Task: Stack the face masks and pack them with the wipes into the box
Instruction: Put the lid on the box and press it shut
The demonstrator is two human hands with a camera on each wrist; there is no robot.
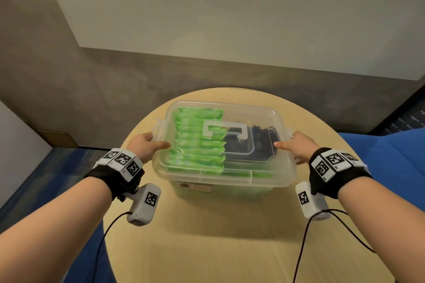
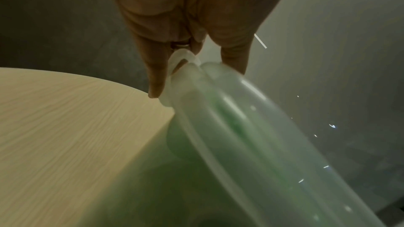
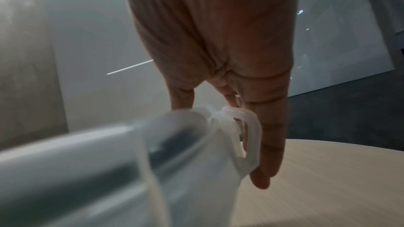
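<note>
A clear plastic box (image 1: 230, 190) stands on the round table with its lid (image 1: 259, 115) on. Through the lid I see green wipes packs (image 1: 197, 145) on the left and dark face masks (image 1: 257, 145) on the right. My left hand (image 1: 156, 142) lies at the box's left end, thumb on the lid, straight fingers (image 2: 155, 75) against the left latch (image 2: 181, 59). My right hand (image 1: 289, 148) mirrors it at the right end, thumb on the lid. Its fingers (image 3: 268, 144) lie along the right latch (image 3: 247, 127).
The light wooden round table (image 1: 218, 248) has bare surface in front of the box, and its far edge lies close behind it. Blue seating (image 1: 391, 156) flanks the table. Cables hang from both wrist cameras. A grey wall rises behind.
</note>
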